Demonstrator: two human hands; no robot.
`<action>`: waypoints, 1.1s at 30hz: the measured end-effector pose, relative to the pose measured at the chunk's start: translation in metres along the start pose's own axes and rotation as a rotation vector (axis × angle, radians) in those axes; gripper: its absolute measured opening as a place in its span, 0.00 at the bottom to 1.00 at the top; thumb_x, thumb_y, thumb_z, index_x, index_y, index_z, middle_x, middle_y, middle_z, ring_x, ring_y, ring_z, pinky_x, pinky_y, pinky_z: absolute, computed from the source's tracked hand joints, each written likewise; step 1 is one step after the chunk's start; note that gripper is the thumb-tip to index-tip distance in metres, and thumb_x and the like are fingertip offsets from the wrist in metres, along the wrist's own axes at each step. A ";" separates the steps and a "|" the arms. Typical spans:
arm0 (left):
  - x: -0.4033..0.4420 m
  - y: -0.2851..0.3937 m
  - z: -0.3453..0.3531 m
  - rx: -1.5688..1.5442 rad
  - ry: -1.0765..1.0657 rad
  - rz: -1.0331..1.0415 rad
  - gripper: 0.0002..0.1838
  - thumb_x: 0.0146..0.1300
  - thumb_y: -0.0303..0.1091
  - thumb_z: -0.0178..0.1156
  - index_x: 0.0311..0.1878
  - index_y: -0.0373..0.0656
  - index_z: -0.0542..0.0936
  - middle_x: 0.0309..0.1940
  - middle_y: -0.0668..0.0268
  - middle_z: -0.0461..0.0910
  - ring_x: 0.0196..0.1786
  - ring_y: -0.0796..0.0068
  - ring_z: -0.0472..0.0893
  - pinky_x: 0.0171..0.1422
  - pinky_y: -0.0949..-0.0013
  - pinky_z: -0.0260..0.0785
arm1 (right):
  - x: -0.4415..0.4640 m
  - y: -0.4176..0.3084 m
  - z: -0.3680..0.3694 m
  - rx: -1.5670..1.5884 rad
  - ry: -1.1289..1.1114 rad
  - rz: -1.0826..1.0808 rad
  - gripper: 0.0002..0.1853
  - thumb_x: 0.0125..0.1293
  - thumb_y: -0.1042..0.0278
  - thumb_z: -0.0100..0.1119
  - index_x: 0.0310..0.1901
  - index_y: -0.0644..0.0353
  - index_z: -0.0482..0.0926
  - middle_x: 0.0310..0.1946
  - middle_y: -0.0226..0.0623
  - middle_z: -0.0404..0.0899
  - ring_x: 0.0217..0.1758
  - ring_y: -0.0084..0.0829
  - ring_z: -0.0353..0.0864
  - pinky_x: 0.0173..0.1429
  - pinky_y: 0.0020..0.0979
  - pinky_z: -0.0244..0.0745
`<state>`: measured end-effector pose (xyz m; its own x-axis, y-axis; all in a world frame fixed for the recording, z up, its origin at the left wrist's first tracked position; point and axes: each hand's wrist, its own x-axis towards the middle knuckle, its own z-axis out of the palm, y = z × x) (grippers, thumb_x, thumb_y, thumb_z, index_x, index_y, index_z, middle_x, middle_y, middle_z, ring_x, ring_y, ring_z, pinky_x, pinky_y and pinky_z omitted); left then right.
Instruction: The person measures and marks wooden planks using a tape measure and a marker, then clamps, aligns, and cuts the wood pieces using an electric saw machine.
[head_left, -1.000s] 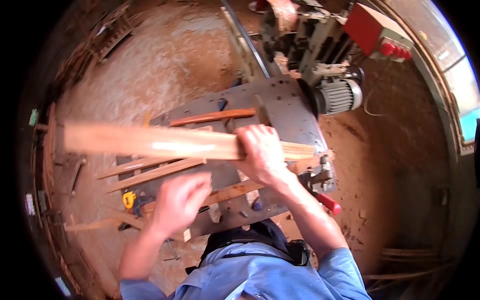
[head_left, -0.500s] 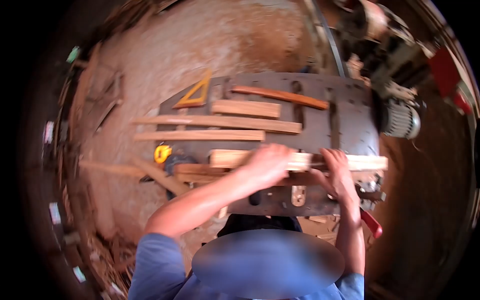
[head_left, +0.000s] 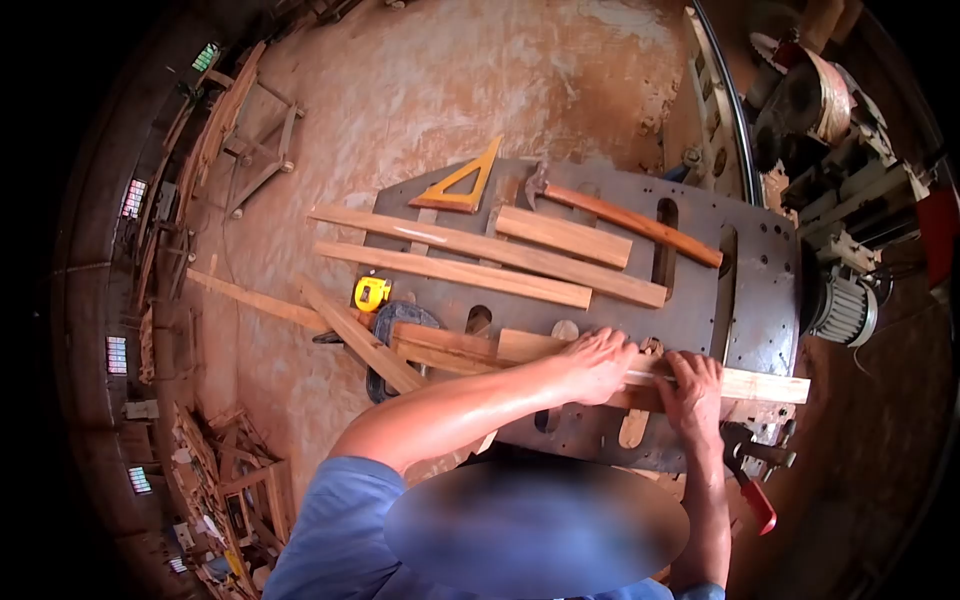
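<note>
Board, head view: the pale board (head_left: 765, 386) lies right of centre, slanting slightly down to the right; you have it near the front edge of the metal table (head_left: 688, 312), and its right tip reaches the table's right side.
Your left hand (head_left: 600, 363): fingers close together and bent over the middle of the board, gripping it; the underside of that grip is hidden.
Your right hand (head_left: 692, 388): just right of the left one, fingers curled over the board's far edge, gripping it too; you cannot be told exactly where the thumb presses.
Darker board (head_left: 445, 348): left of your board, its right part hidden behind your left forearm.
Strips: above your hands, a long strip (head_left: 490, 254) and a shorter strip (head_left: 455, 275) lie side by side, left of centre.
Block: a short wooden block (head_left: 563, 237) sits just above the long strip.
Hammer (head_left: 632, 222): upper right of centre, head to the left.
Set square (head_left: 484, 187): yellow, at the table's upper left edge.
Tape measure (head_left: 371, 293): yellow, left of the strips' lower ends.
Red handle (head_left: 760, 507): lower right, below your board's right end.
Motor (head_left: 845, 310): ribbed, at the right beside the table.
</note>
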<state>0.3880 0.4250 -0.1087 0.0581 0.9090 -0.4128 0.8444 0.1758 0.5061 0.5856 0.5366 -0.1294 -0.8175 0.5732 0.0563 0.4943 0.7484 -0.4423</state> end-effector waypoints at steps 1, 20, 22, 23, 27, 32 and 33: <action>-0.002 -0.004 -0.002 0.004 -0.003 0.004 0.23 0.66 0.39 0.67 0.55 0.32 0.74 0.56 0.42 0.75 0.61 0.45 0.75 0.68 0.47 0.69 | 0.001 -0.003 0.001 -0.016 -0.009 0.013 0.23 0.57 0.61 0.74 0.54 0.55 0.83 0.50 0.39 0.82 0.58 0.44 0.77 0.69 0.48 0.66; -0.055 -0.071 -0.083 -0.220 0.261 -0.328 0.16 0.74 0.41 0.59 0.49 0.36 0.81 0.47 0.53 0.83 0.53 0.56 0.83 0.61 0.51 0.75 | 0.115 -0.003 0.028 0.135 -0.062 0.003 0.20 0.53 0.71 0.74 0.48 0.61 0.80 0.44 0.48 0.82 0.52 0.53 0.80 0.58 0.48 0.76; -0.070 -0.101 -0.096 -0.474 0.323 -0.579 0.18 0.76 0.45 0.57 0.49 0.36 0.81 0.39 0.56 0.83 0.41 0.63 0.85 0.47 0.61 0.81 | 0.116 -0.007 0.007 0.268 -0.072 -0.022 0.20 0.54 0.73 0.73 0.49 0.63 0.80 0.43 0.49 0.82 0.49 0.54 0.81 0.54 0.45 0.77; -0.081 -0.111 -0.110 -0.622 0.268 -0.769 0.20 0.77 0.48 0.57 0.49 0.35 0.80 0.36 0.57 0.82 0.37 0.65 0.86 0.42 0.65 0.82 | 0.115 -0.012 -0.005 0.370 -0.055 -0.020 0.21 0.53 0.74 0.74 0.49 0.64 0.80 0.43 0.49 0.82 0.48 0.54 0.82 0.52 0.44 0.77; -0.115 -0.150 -0.112 -1.707 0.680 -0.834 0.30 0.69 0.56 0.66 0.58 0.38 0.75 0.38 0.58 0.81 0.33 0.67 0.84 0.36 0.64 0.83 | 0.106 -0.050 -0.055 0.372 -0.001 -0.054 0.23 0.53 0.82 0.70 0.52 0.64 0.79 0.45 0.47 0.82 0.48 0.47 0.84 0.53 0.39 0.79; -0.105 -0.179 -0.073 -1.920 0.940 -0.582 0.17 0.74 0.43 0.62 0.55 0.41 0.76 0.44 0.61 0.81 0.46 0.65 0.83 0.49 0.59 0.82 | 0.085 -0.067 -0.054 0.303 0.154 -0.272 0.27 0.50 0.88 0.68 0.53 0.64 0.77 0.57 0.50 0.77 0.60 0.53 0.79 0.63 0.43 0.77; -0.107 -0.175 -0.072 -1.959 0.957 -0.572 0.15 0.74 0.40 0.61 0.54 0.41 0.76 0.44 0.62 0.81 0.47 0.65 0.83 0.51 0.58 0.81 | 0.082 -0.067 -0.051 0.279 0.182 -0.309 0.27 0.49 0.89 0.67 0.53 0.63 0.76 0.59 0.50 0.76 0.62 0.54 0.78 0.65 0.43 0.77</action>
<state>0.1953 0.3244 -0.0984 -0.6234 0.3940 -0.6754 -0.7609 -0.1069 0.6400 0.5008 0.5501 -0.0492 -0.8364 0.4054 0.3688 0.1164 0.7890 -0.6033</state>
